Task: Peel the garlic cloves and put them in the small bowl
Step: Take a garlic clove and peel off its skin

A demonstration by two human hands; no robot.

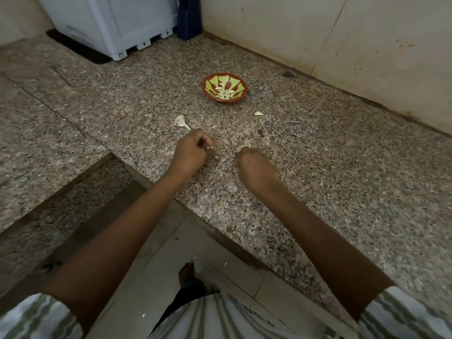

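Seemingly well along: peeled cloves (224,93) lay in the small bowl (208,86) beyond both hands, a loose clove (258,113) ahead of the right hand (254,165), curled with contents hidden; the left hand (193,152) pinched a pale piece (211,148).

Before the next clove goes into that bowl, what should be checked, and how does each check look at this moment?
1. The small bowl stands upright on the counter, with room left: ok.
2. The peeled cloves lie inside the bowl: ok.
3. The left hand pinches a pale bit; whether it is clove or skin: cannot tell.
4. Is the right hand free to help? Its fingers are curled under, out of sight: cannot tell.
5. All cloves gathered? A loose clove lies on the counter, right of the bowl: not ok.
6. Is the way from hands to bowl open? The garlic stalk lies off to the left: ok.
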